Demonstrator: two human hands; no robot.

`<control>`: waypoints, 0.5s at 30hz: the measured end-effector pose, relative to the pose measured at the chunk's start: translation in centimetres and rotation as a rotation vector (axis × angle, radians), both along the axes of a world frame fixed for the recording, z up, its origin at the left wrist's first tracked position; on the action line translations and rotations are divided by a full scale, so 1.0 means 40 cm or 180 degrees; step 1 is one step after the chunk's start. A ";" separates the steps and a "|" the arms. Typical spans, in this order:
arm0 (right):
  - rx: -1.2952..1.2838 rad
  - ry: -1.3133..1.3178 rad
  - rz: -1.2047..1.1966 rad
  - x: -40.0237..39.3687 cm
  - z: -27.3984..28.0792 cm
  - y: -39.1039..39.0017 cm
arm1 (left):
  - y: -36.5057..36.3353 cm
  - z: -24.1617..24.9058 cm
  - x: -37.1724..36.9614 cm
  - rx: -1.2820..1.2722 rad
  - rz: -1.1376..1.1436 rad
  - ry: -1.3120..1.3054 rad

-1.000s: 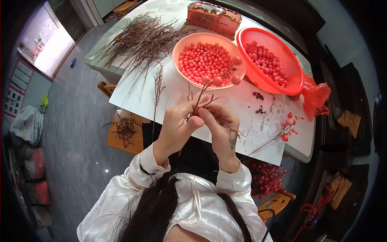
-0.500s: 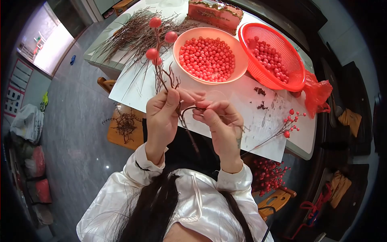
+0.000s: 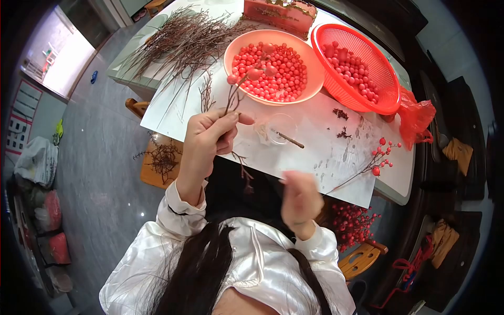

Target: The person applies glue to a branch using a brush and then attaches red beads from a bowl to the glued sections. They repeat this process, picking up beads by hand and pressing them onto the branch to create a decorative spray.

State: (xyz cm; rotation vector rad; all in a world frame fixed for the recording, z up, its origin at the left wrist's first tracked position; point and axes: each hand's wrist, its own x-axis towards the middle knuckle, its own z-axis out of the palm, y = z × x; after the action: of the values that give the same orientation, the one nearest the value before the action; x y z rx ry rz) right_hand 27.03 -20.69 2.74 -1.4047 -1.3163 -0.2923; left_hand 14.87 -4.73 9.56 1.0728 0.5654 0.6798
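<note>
A brown artificial twig (image 3: 231,103) with several red berries at its top is pinched between the thumb and fingers of my left hand (image 3: 210,134), over the table's near edge. Its side twigs hang below that hand. My right hand (image 3: 302,202) is lower and to the right, in front of my body, smeared by motion; whether it holds anything cannot be made out. Beyond my left hand stands a pink bowl (image 3: 315,89) full of red berries. A small clear dish (image 3: 281,123) lies on the white sheet, with a brown stick (image 3: 290,139) across its rim.
A red basket (image 3: 386,100) of berries stands at right beside a red plastic bag (image 3: 415,121). Bare twigs (image 3: 184,42) lie at back left. A berry branch (image 3: 362,169) rests at right. Wooden chairs flank the table, one bearing twigs (image 3: 161,160), another near a berry bunch (image 3: 352,226).
My right hand has left the twig and moved down and right. My left hand has turned, and the twig's berries now lean right, over the bowl. The stick at the dish now shows.
</note>
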 end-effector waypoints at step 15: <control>-0.1063 0.1193 -0.0192 0.104 -0.016 0.085 | -0.015 -0.076 0.057 0.0592 -0.0151 0.0167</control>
State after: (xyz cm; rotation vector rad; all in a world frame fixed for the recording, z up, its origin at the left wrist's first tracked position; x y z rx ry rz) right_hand 31.19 -17.30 2.12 -1.6840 -1.0427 0.1564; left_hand 17.16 -5.34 6.52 1.2770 0.5275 0.6736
